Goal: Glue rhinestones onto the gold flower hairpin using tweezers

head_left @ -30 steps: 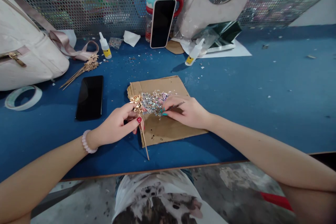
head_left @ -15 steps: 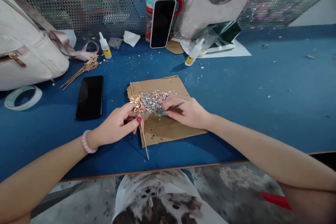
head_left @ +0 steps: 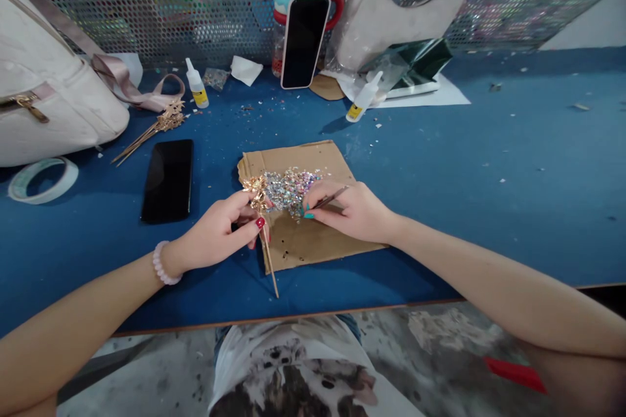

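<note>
My left hand (head_left: pixel 222 228) is closed round a gold hairpin (head_left: pixel 256 190), whose flowered head lies at the left edge of the rhinestones and whose long stem points down toward the table's front edge. Pinched in my right hand (head_left: pixel 349 212) is a thin dark pointed tool (head_left: pixel 332 197), slanting up to the right. Its tip is hidden by the fingers, at the right side of the heap. Many small shiny rhinestones (head_left: pixel 288 190) in silver, pink and purple are spread on a brown cardboard sheet (head_left: pixel 323 234) between both hands.
Left lie a black phone (head_left: pixel 167 181), a tape roll (head_left: pixel 44 180), more gold hairpins (head_left: pixel 155 129) and a white bag (head_left: pixel 59 91). Behind are two glue bottles (head_left: pixel 197 85), a propped phone (head_left: pixel 305 42) before a cup (head_left: pixel 335 10), and a plastic-wrapped dark packet (head_left: pixel 420 62).
My right hand has shifted very slightly to the right with the tool. My left hand and the hairpin have hardly moved.
</note>
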`<state>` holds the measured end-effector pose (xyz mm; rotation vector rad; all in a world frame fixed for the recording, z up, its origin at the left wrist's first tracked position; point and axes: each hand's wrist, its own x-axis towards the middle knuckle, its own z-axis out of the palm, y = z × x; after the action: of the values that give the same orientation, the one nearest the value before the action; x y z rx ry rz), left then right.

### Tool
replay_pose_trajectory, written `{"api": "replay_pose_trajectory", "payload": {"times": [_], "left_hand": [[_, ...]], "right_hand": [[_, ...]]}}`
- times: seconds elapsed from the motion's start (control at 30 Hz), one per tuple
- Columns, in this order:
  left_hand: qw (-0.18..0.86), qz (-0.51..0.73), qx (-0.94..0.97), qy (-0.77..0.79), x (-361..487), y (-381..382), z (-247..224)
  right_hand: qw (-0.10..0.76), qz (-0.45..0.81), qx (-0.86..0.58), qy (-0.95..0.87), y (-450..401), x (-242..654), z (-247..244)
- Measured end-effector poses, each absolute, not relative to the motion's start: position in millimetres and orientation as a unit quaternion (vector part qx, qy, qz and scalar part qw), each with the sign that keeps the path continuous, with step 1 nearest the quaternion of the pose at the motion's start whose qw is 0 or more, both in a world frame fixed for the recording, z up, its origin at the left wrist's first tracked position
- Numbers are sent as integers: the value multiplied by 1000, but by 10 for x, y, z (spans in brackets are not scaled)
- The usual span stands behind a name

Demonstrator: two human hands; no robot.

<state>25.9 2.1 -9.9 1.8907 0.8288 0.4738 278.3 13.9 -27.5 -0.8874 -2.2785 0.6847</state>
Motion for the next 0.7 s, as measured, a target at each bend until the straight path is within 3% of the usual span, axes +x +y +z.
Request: {"api": "replay_pose_trajectory", "payload": {"times": [0.27, 0.7], "left_hand": [[499, 200, 775, 332, 253, 26, -106], [495, 195, 777, 336, 253, 27, -117]], "right_hand": [[256, 296, -327, -860, 109, 2731, -259], [290, 254, -315, -867, 120, 2758, -291]]}}
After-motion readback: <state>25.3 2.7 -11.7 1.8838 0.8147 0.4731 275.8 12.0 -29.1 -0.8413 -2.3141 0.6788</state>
